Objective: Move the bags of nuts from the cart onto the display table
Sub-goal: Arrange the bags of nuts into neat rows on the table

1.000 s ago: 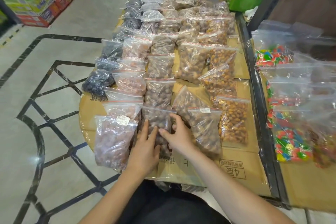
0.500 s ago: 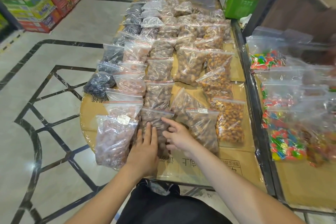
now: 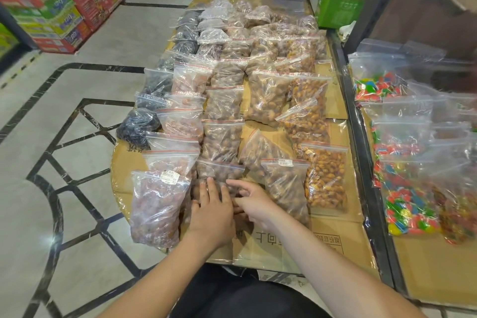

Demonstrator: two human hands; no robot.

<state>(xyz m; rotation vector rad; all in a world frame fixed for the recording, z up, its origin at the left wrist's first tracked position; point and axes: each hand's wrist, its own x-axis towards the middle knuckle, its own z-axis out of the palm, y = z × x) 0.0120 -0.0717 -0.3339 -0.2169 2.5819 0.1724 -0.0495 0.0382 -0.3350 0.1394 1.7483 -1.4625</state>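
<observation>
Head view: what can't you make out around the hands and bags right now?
- Clear zip bag of brown nuts: its near half is hidden under the left hand and right hand.
- Printed white price label on a neighbouring bag: too small to read.
- Bags of coloured candy: blurred at the right edge.

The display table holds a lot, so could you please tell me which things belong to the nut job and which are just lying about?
Part of the job:
- bags of nuts
- display table
- left hand and right hand on the nearest bag

Lying about:
- candy bags
- green box of biscuits
- stacked cartons
</observation>
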